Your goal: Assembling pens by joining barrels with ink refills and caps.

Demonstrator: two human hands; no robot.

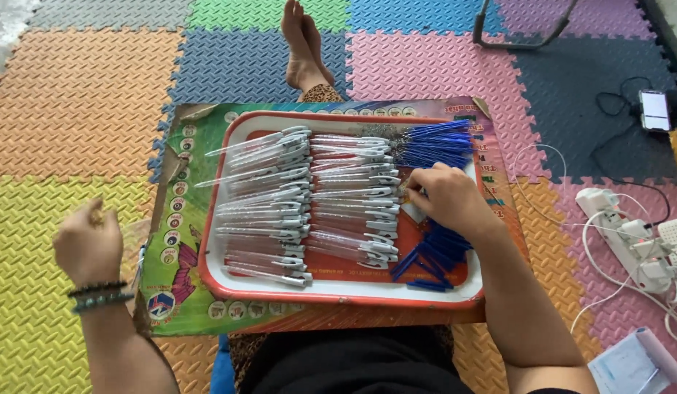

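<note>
A red-rimmed white tray (338,295) rests on a colourful printed board (179,241) across my lap. Two rows of clear pen barrels with white clips (309,197) fill it. Blue pen refills (433,142) lie bunched at its far right, and blue pen parts (429,266) are piled at its near right. My right hand (448,197) rests on the tray between the two blue piles, fingers curled down at the ends of the barrels; what it pinches is hidden. My left hand (86,244), with bead bracelets on the wrist, is raised left of the board, fingers closed on a small object.
Coloured foam floor mats (83,109) lie all around. My bare feet (302,51) stretch past the tray. A white power strip with cables (630,237) and a phone (654,109) lie at the right. A metal frame (524,29) stands beyond, and papers (630,365) sit at bottom right.
</note>
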